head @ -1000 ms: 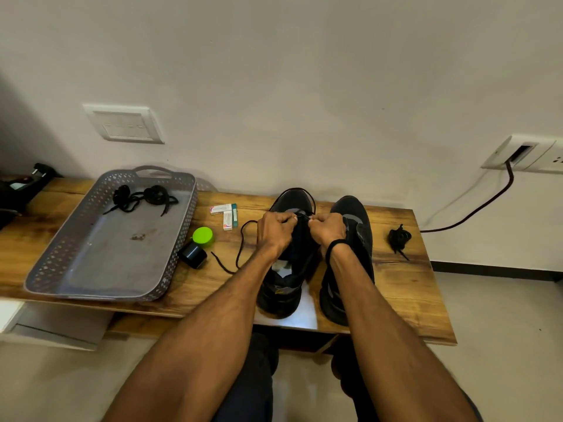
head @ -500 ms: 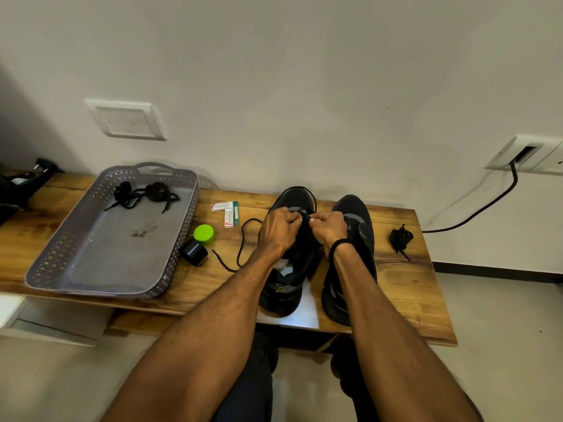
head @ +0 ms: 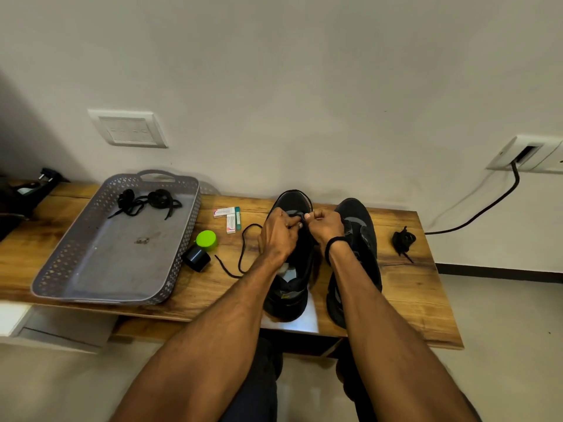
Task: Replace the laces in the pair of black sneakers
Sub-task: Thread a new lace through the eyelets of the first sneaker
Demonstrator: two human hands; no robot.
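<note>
Two black sneakers stand side by side on the wooden bench [head: 408, 300], toes toward the wall. Over the left sneaker [head: 289, 287] my left hand [head: 278, 233] and my right hand [head: 324, 226] meet near the toe end, each pinching a black lace [head: 243, 248]. The lace's loose end loops out to the left across the wood. The right sneaker [head: 358, 239] stands beside my right wrist. A bundled black lace [head: 402, 240] lies on the bench to the right of the shoes. Two more coiled black laces [head: 146, 202] lie in the grey tray [head: 91, 287].
Between tray and shoes sit a green-capped black bottle [head: 201, 249] and small white boxes [head: 228, 217]. A black cable [head: 487, 208] hangs from a wall socket at the right. A dark object [head: 21, 196] rests at the bench's far left end.
Both hands have shifted slightly toward the toe of the left sneaker and stay pinched on the lace. The loose lace loop on the left has barely moved.
</note>
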